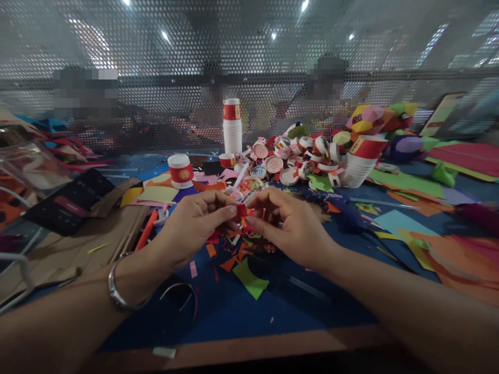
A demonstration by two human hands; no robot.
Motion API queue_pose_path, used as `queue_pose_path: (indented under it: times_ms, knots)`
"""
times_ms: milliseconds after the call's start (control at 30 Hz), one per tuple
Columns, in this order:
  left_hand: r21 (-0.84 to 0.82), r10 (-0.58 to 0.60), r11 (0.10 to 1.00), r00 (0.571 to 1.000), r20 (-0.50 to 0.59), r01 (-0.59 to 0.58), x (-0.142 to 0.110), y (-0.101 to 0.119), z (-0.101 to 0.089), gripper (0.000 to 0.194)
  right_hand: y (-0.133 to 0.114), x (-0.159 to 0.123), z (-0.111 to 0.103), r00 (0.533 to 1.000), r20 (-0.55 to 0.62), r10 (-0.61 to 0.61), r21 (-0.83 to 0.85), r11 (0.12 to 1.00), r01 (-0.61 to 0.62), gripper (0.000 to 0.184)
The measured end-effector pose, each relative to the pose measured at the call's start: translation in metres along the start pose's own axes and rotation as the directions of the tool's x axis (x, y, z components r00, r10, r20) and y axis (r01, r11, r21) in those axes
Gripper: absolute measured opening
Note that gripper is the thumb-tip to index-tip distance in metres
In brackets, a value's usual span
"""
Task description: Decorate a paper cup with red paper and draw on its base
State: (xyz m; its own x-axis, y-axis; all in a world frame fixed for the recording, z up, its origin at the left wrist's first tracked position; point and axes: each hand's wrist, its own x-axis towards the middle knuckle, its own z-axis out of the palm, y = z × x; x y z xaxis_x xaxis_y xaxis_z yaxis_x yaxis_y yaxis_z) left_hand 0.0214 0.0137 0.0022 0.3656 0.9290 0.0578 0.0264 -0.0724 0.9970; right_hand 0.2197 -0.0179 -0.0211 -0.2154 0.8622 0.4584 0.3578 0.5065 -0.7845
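A small piece of red paper (241, 210), seemingly folded, is held up above the middle of the blue table. My left hand (193, 223) pinches it between thumb and fingers, and a silver bracelet (116, 285) circles that wrist. From the other side my right hand (292, 226) closes thumb and fingertips at the paper's right edge; its inner fingers are partly hidden. Beneath both hands lie scattered paper scraps in red, orange and white. A curved green paper piece (250, 278) rests nearer to me.
Behind the hands stand a red-and-white paper cup (181, 171), a tall cup stack (233, 130) and a tilted stack (360, 161), beside a heap of small round paper pieces (274, 164). Cardboard (93, 244) lies left, coloured sheets (460, 254) right. A perforated screen (249, 47) rises behind.
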Motion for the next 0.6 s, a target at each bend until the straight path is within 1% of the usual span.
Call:
queue_pose_path:
  times_ms: [133, 267, 433, 600]
  knots:
    - [-0.134, -0.091, 0.987, 0.996, 0.025, 0.094, -0.0005, -0.0022, 0.0021, 0.013, 0.0011, 0.0002, -0.0009, 0.992, 0.021, -0.121, -0.104, 0.987, 0.123, 0.005]
    - [-0.143, -0.112, 0.983, 0.993, 0.041, 0.116, -0.0025, -0.0012, 0.0025, 0.011, 0.0005, 0.0004, -0.0022, 0.983, 0.023, -0.184, -0.167, 0.968, 0.185, 0.005]
    - [-0.065, -0.068, 0.995, 0.995, 0.070, 0.072, -0.0056, -0.0015, 0.0013, 0.009, -0.0021, 0.0001, -0.0018, 0.989, 0.013, -0.146, -0.129, 0.981, 0.147, 0.003]
    - [-0.047, -0.008, 0.999, 0.997, 0.072, 0.011, -0.0068, -0.0022, 0.0018, 0.008, -0.0030, -0.0004, -0.0002, 0.997, -0.003, -0.077, -0.056, 0.995, 0.077, 0.005]
